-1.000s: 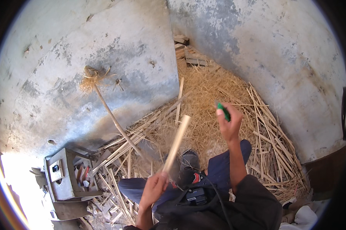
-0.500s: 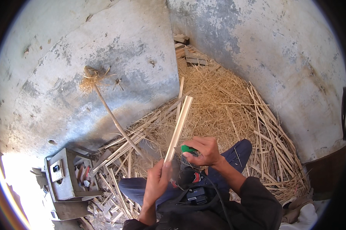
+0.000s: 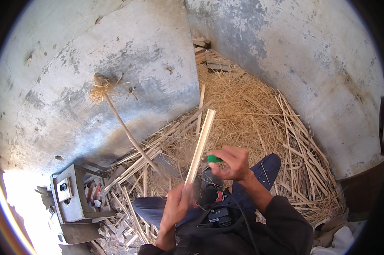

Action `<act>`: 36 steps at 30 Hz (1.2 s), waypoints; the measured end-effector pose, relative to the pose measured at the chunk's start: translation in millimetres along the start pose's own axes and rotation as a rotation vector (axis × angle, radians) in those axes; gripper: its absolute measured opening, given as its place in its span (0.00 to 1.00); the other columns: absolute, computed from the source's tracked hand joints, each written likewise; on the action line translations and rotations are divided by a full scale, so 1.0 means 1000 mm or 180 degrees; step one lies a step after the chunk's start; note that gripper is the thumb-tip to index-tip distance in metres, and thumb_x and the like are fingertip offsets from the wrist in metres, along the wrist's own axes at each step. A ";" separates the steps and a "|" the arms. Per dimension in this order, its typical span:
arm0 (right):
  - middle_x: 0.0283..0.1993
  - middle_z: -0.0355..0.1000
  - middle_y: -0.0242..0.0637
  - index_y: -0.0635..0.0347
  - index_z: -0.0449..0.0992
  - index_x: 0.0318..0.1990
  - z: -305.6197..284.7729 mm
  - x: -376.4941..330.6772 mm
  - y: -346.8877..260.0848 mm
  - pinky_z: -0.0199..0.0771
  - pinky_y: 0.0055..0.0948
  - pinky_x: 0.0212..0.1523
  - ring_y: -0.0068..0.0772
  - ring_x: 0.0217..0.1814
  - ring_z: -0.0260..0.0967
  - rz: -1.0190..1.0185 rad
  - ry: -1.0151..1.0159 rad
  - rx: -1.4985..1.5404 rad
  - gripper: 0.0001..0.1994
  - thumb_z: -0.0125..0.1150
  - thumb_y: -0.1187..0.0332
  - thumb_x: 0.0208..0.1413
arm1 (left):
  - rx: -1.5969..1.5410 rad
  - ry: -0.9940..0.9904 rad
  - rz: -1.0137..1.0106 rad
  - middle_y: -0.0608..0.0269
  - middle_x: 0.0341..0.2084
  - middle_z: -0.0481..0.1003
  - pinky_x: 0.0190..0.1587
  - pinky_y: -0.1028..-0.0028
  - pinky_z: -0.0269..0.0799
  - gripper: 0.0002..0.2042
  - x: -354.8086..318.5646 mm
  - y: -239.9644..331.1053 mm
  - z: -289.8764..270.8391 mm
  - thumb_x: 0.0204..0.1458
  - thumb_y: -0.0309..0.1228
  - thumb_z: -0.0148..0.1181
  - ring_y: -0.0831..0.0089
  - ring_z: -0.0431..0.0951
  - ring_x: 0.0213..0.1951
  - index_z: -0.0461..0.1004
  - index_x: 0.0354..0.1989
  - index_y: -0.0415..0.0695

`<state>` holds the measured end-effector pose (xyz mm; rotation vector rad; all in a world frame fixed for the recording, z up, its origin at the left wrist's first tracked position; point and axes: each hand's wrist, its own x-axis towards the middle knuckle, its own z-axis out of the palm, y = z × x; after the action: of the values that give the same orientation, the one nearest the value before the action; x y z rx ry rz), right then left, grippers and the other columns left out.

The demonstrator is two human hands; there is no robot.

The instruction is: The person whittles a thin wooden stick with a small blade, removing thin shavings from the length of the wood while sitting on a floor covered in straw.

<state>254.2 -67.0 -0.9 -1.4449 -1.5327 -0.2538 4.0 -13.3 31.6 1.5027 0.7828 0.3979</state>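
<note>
My left hand (image 3: 177, 206) grips the lower end of a long pale split cane strip (image 3: 201, 143) that points up and away from me. My right hand (image 3: 231, 163) is closed round a tool with a green handle (image 3: 214, 159), held right against the strip near its middle. The tool's blade is hidden between the hand and the strip. Both hands work above my lap, over dark blue trousers (image 3: 264, 175).
A heap of straw-like shavings and cut cane strips (image 3: 260, 110) fills the corner between two rough grey walls. A broom-like stick with a fibre tuft (image 3: 111, 106) leans on the left wall. A small grey box stool (image 3: 71, 195) stands at lower left.
My right hand came down from a raised position on the right and brought the green-handled tool against the strip. The strip tilted slightly more upright.
</note>
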 end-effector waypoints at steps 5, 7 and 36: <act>0.29 0.81 0.35 0.60 0.86 0.43 -0.002 0.011 0.018 0.80 0.32 0.27 0.34 0.26 0.80 0.0180 0.0447 0.0073 0.13 0.70 0.61 0.58 | 0.0112 -0.0015 0.0151 0.74 0.16 0.65 0.23 0.78 0.57 0.24 -0.005 -0.010 0.002 0.77 0.43 0.45 0.86 0.61 0.20 0.68 0.26 0.45; 0.30 0.82 0.37 0.63 0.86 0.43 -0.003 0.014 0.028 0.79 0.31 0.28 0.33 0.27 0.80 0.0420 0.0579 0.0172 0.14 0.68 0.61 0.60 | 0.0112 -0.0031 0.0180 0.74 0.16 0.64 0.23 0.78 0.57 0.24 -0.006 -0.014 0.001 0.77 0.44 0.45 0.86 0.61 0.20 0.67 0.26 0.45; 0.27 0.75 0.32 0.54 0.85 0.41 0.011 -0.012 -0.022 0.73 0.35 0.23 0.36 0.22 0.75 0.0097 -0.0339 0.0066 0.13 0.73 0.56 0.56 | 0.0779 0.0723 0.0530 0.69 0.16 0.67 0.24 0.73 0.60 0.16 0.010 -0.007 0.009 0.75 0.34 0.50 0.81 0.66 0.20 0.71 0.32 0.39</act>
<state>227.8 -72.4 -5.3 -1.4845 -1.5928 -0.1444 15.9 -13.1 22.1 1.7796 0.9124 0.6236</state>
